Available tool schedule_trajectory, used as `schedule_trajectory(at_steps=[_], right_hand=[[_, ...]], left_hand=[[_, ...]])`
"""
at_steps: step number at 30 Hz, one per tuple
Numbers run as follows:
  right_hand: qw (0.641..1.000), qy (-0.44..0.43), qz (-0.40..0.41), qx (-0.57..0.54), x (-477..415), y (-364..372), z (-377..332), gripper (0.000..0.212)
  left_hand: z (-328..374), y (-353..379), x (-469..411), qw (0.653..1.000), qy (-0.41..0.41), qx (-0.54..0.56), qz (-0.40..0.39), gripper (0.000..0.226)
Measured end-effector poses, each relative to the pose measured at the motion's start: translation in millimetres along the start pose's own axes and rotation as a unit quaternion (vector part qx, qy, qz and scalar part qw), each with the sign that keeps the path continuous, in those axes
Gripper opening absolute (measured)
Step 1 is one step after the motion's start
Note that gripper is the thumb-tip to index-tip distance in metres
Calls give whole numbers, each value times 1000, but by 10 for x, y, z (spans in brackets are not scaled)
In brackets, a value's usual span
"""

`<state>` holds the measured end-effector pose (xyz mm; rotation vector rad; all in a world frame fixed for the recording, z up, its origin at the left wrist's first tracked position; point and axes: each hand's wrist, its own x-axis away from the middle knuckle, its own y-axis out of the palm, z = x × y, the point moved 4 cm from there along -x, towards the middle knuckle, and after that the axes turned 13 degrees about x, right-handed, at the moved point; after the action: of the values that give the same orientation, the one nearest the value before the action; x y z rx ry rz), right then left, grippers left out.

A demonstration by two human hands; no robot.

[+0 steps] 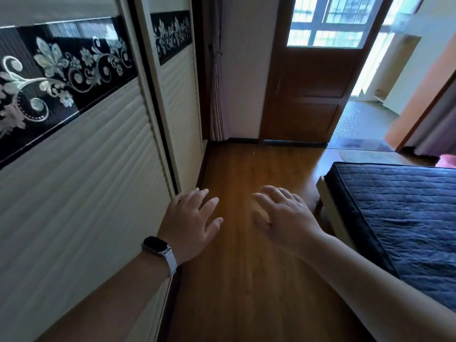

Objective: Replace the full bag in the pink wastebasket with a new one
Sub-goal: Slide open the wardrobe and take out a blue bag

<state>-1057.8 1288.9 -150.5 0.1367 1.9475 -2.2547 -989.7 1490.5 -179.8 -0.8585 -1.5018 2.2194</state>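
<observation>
Both the left hand (190, 218) and the right hand (283, 215) hover over the wooden floor (246, 280), fingers spread and holding nothing. A pink shape (447, 161), cut off at the right edge past the bed (399, 208), may be the wastebasket; I cannot tell.

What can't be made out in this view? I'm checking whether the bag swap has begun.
- Pink wastebasket: only a pink sliver shows at the head view's right edge, cut off by the frame and the bed; unidentifiable.
- New bag: none visible; left hand and right hand are open, empty.
- Wardrobe contents: behind closed doors.
</observation>
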Motion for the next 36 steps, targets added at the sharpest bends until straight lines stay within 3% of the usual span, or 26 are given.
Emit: schedule_trajectory(at_steps=[11,18,23,30,36], right_hand=[[999,-11,-17,-25,-1226,366,54,47],[994,-70,-15,-77,-2271,633,285,62],[989,-104,-2,-106,-3162,699,574,49],[983,-152,-3,-104,-4267,860,1164,50],[973,-201,-7,-114,-5013,1075,1178,50]], left_hand=[[-828,-9,-843,1000,-23,-6,3,50],[-1283,30,-1576,996,-66,-51,6,51],[-1538,-4,-2337,991,-114,-63,30,51],[-1716,153,-3405,986,-135,-82,49,52],[-2025,199,-3807,978,-181,-86,55,52]])
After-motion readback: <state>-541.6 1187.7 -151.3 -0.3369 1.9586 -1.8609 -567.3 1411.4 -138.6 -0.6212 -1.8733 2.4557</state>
